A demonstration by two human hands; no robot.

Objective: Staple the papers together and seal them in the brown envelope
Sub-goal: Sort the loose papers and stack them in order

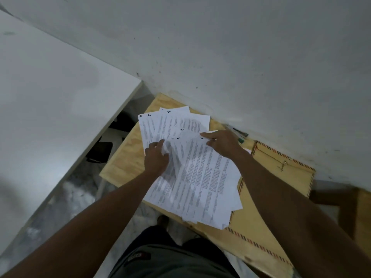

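Note:
Several printed white papers, hand-numbered at their top corners, lie fanned out on a small plywood table. My left hand pinches and lifts the edge of one sheet near the fan's middle. My right hand rests on the top of the nearest sheet, fingers extended flat. The brown envelope, with striped edging and a metal clasp, lies partly under the papers at the right. A dark stapler-like object sits behind my right hand against the wall, mostly hidden.
A white wall runs right behind the table. A white panel stands to the left, with dark objects on the floor in the gap. My legs are below the table's near edge.

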